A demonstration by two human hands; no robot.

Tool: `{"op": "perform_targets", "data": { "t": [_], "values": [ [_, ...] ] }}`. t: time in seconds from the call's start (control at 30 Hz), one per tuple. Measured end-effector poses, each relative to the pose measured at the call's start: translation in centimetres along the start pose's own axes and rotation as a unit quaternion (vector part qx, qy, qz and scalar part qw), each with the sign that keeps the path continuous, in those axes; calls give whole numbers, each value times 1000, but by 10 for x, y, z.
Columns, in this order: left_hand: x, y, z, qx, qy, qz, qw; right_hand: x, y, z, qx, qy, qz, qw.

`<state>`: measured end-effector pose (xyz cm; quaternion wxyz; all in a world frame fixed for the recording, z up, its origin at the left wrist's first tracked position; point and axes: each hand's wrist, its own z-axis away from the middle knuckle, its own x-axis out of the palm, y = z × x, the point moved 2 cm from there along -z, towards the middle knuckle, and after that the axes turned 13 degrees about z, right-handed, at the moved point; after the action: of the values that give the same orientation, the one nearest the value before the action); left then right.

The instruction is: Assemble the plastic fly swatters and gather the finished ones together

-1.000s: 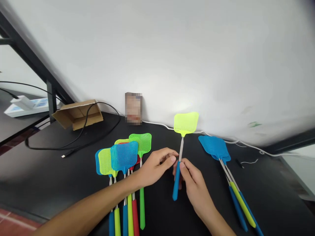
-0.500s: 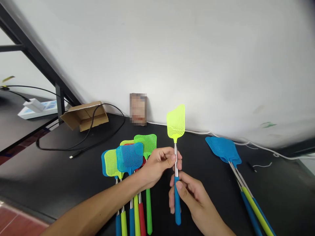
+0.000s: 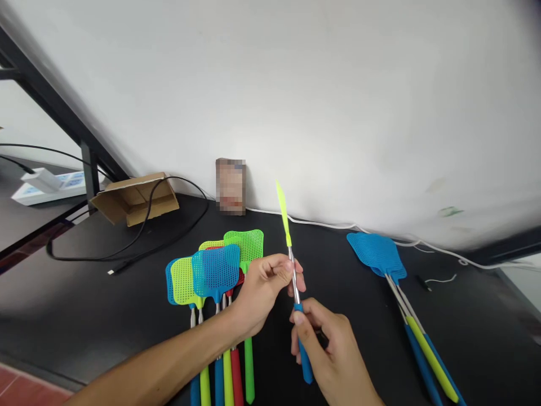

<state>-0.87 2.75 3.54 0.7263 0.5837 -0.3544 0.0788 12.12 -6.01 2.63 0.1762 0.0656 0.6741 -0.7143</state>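
Above the black tabletop (image 3: 76,316), near its middle, both hands hold one fly swatter with a yellow-green mesh head, a thin metal shaft and a blue plastic handle (image 3: 295,287), lifted clear of the surface. The right hand (image 3: 327,352) is wrapped around the blue handle, thumb pressed along its upper end, with the handle's tip showing below the fingers. The left hand (image 3: 264,287) pinches the bare metal shaft just above, thumb and fingertips closed on it. The swatter stands nearly upright, leaning a little to the left, and its head is turned edge-on to the camera, so it shows only as a narrow yellow-green sliver against the white wall (image 3: 321,96).

Just left of the hands, and partly under the left forearm, lies a bunch of fly swatters in blue, yellow-green, green and red (image 3: 215,270), heads overlapping and pointing toward the wall, handles running toward the near edge of the table. Well apart to the right lies a smaller group of blue-headed fly swatters (image 3: 376,254), whose blue and yellow handles slant off toward the lower right corner.

Farther back, a small blurred upright card (image 3: 230,186) leans against the wall. Left of it sits a flattened brown cardboard box (image 3: 131,197), with a black cable (image 3: 127,254) looping over it and across the table. A thin white cable (image 3: 329,224) runs along the foot of the wall.
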Motion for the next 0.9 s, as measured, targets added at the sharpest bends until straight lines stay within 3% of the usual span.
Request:
{"op": "perform_targets", "data": {
  "t": [0.07, 0.17, 0.23, 0.3, 0.37, 0.57, 0.77, 0.9],
  "values": [
    [0, 1, -3, -40, -53, 39, 997, 5, 1, -1, 62, -44, -173, 982],
    [0, 1, -4, -100, -135, 91, 982, 10, 1, -1, 122, -125, -420, 891],
    [0, 0, -2, -110, -158, 110, 975, 10, 2, -1, 133, -180, -497, 838],
    [1, -2, 0, -89, -154, 111, 978, 8, 6, -1, 132, -208, -520, 818],
    [0, -4, 1, -57, -136, 89, 985, 5, 10, -2, 126, -201, -506, 829],
    [-3, -10, 2, 15, -79, 16, 997, 1, 10, -11, 107, -123, -371, 914],
    [0, -3, 0, 48, -4, 5, 999, -3, 7, -13, 69, 0, -140, 988],
    [1, 6, -2, 61, 54, -8, 997, -10, -1, -7, -18, 109, 61, 992]
  ]
}}
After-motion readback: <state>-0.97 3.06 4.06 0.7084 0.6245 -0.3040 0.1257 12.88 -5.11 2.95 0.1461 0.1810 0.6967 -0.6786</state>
